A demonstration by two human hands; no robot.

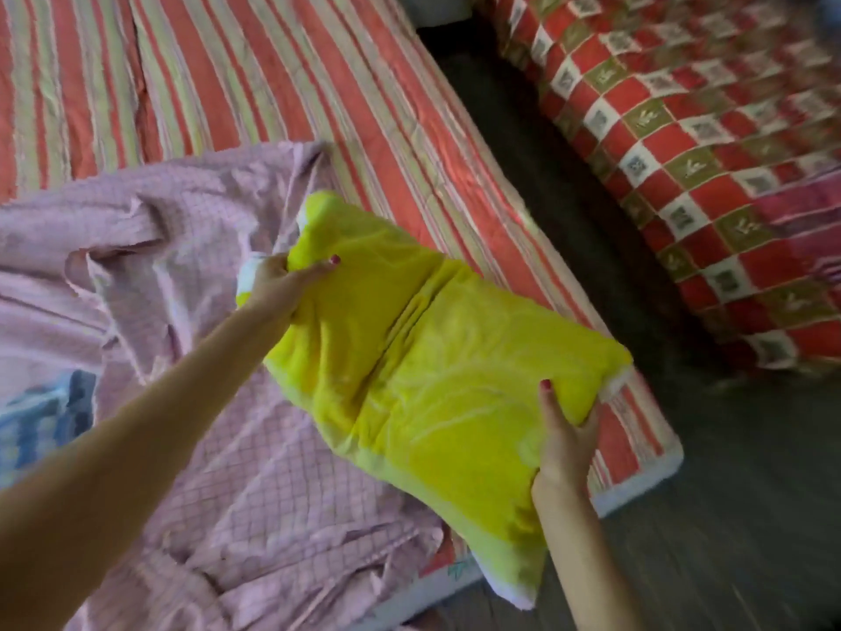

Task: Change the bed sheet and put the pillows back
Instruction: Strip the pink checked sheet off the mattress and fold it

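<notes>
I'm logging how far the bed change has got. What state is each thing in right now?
yellow pillow: held off the bed, creased across its middle.
left hand: grips the pillow's far end.
right hand: grips the pillow's near edge.
pink checked sheet: crumpled, bunched on the mattress.
striped mattress: mostly uncovered.
red checked cloth: heaped across the gap.

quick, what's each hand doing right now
Left hand: grips the far end of the yellow pillow, fingers curled into the fabric.
Right hand: grips the pillow's near edge, thumb on top.
</notes>
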